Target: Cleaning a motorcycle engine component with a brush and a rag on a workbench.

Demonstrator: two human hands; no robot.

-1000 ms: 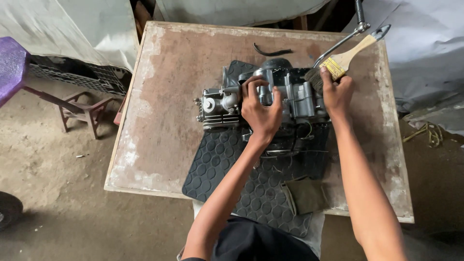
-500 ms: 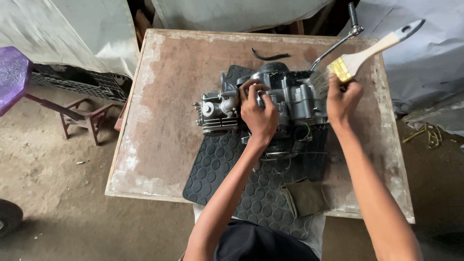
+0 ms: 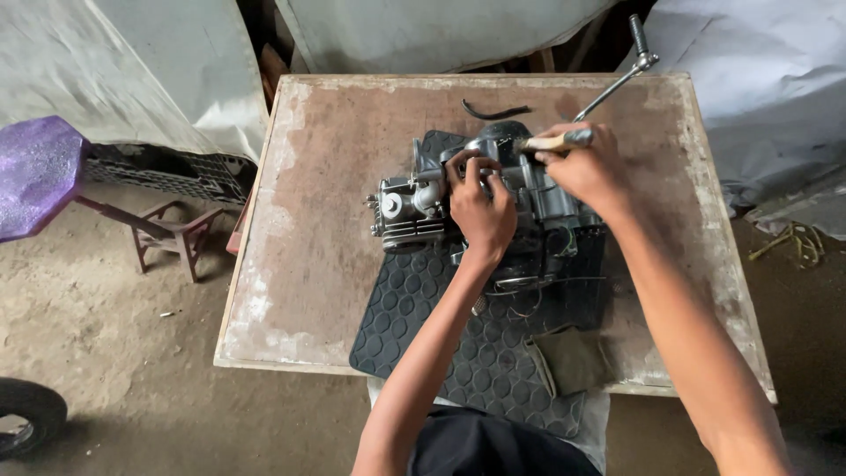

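Here, a small motorcycle engine (image 3: 480, 198) is shown lying on a black rubber mat (image 3: 441, 317), which is spread on a worn wooden worktop (image 3: 326, 167). The engine's long axis is laid roughly from nine o'clock to three o'clock, with the finned cylinder head at the nine o'clock end and the crankcase at the three o'clock end. A long metal lever (image 3: 617, 79) is seen rising from the crankcase toward one o'clock.

The left hand (image 3: 480, 211) is placed on top of the engine near its middle, its grip curled over the upper castings; whether it is clamped firmly or merely resting cannot be told. The right hand (image 3: 586, 172) is clenched around a paintbrush (image 3: 555, 140), whose pale wooden handle is laid almost level, pointing toward three o'clock, while the bristle end, largely hidden, is directed toward nine o'clock onto the top of the casing. The engine is thus found directly beneath both hands. The left hand lies nearer the cylinder head, the right nearer the crankcase, so the brush axis is set nearly parallel to the engine's own.

A folded olive cloth (image 3: 573, 361) is seen on the mat at five o'clock from the engine, and a curved dark strip (image 3: 495, 112) lies on the worktop at twelve o'clock. A purple stool (image 3: 35, 172) stands on the dirt floor, well apart at nine o'clock.
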